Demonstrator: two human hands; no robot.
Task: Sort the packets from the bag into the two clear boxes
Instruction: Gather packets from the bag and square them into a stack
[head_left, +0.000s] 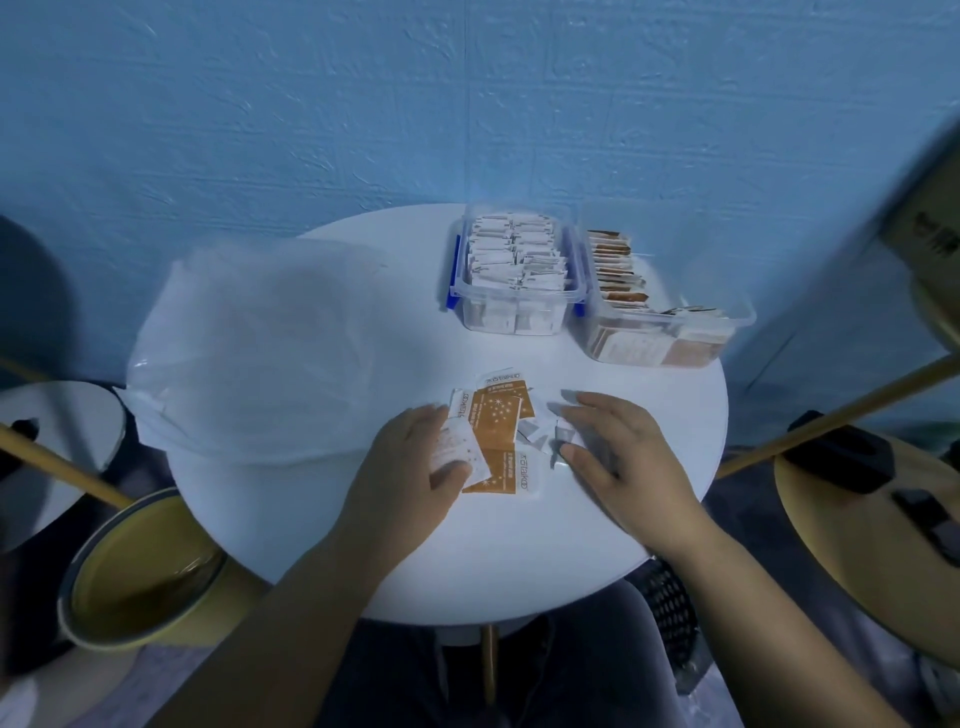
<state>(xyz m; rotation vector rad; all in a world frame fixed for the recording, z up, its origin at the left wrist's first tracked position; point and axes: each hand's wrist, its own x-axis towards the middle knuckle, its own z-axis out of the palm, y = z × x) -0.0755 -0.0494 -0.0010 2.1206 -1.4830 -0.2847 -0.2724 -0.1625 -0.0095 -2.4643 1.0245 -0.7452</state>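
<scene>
Bare left hand (410, 454) and right hand (618, 447); dark grey trousers (395, 675) below.

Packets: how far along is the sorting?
Mostly done: left box holds white packets, right box brown ones, and the bag looks empty. In hand: left hand pinches a loose packet, right hand rests on small white ones. Left: the small pile on the table.
</scene>
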